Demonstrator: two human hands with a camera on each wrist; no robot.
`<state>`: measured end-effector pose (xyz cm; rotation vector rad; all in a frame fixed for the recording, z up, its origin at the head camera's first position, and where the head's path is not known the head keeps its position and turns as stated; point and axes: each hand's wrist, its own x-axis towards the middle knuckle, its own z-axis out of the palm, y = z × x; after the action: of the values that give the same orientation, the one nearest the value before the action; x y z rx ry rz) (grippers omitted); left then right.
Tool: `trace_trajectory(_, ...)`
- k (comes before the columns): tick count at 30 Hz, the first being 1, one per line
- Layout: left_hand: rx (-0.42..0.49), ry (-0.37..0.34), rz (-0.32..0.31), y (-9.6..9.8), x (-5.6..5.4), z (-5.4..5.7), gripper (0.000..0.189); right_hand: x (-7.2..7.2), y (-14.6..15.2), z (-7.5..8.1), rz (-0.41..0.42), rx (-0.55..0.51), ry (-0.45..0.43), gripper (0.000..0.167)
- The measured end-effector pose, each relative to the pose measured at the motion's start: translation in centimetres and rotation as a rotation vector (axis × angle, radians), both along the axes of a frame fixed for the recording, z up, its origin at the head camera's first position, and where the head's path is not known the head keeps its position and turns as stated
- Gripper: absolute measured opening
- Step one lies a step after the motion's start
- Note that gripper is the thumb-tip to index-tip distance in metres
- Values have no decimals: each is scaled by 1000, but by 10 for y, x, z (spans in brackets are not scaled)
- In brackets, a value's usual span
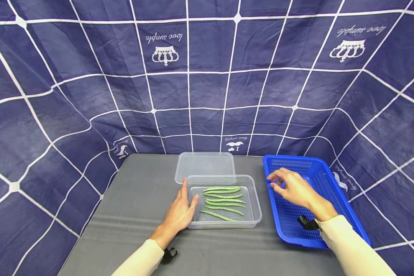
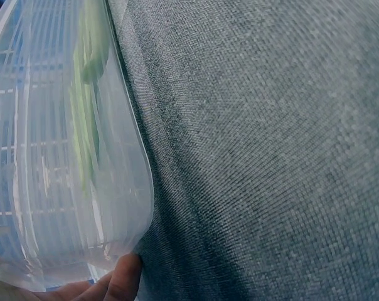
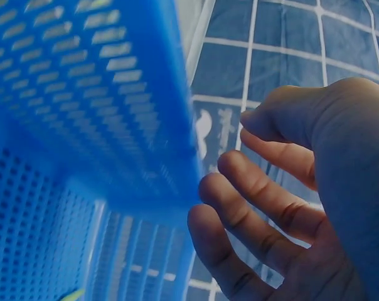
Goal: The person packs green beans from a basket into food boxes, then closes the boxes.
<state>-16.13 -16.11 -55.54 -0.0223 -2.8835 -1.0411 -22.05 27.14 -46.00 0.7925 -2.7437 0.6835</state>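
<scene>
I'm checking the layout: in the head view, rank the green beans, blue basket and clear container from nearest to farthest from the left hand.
1. Clear container: touching the left hand, to its right.
2. Green beans: inside the container, farther right.
3. Blue basket: far right.

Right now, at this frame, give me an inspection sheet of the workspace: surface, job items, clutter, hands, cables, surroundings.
Surface: grey cloth, with creases at the near left.
Job items: clear plastic container holding several green beans; clear lid lying flat behind it; blue perforated basket to the right, with a small green bit in the right wrist view, too little to identify.
Clutter: nothing seen.
Hands: left hand touches the container's left end; right hand hovers over the basket's left side, holding nothing; black wrist straps on both.
Cables: nothing seen.
Surroundings: navy curtain with white grid lines, behind and on both sides.
</scene>
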Motion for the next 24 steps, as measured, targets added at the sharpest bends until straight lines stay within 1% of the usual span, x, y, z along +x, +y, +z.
trace_trajectory(4, -7, -1, 3, -1, 0, 0, 86, -5, 14, -4, -28, -18, 10, 22)
trace_trajectory(9, -13, 1, -1, 0, 1, 0, 87, -10, 35, -13, -58, -26, 52, 26)
trace_trajectory(11, -16, 2, -2, 1, 1, 0, 87, -12, 44, -16, -68, -24, 57, 27)
trace_trajectory(14, -16, 4, -3, 2, 1, 0, 87, -15, 56, -21, -88, -10, 27, 29)
trace_trajectory(16, -15, 6, -5, 2, 1, -1, 87, -16, 64, -24, -90, 4, -9, 33)
trace_trajectory(20, -19, 2, -7, 1, 2, -2, 87, -18, 79, -33, -101, 41, -63, 44)
trace_trajectory(24, -17, 3, -7, 0, 1, -1, 87, -18, 94, -40, -123, 91, -107, 56)
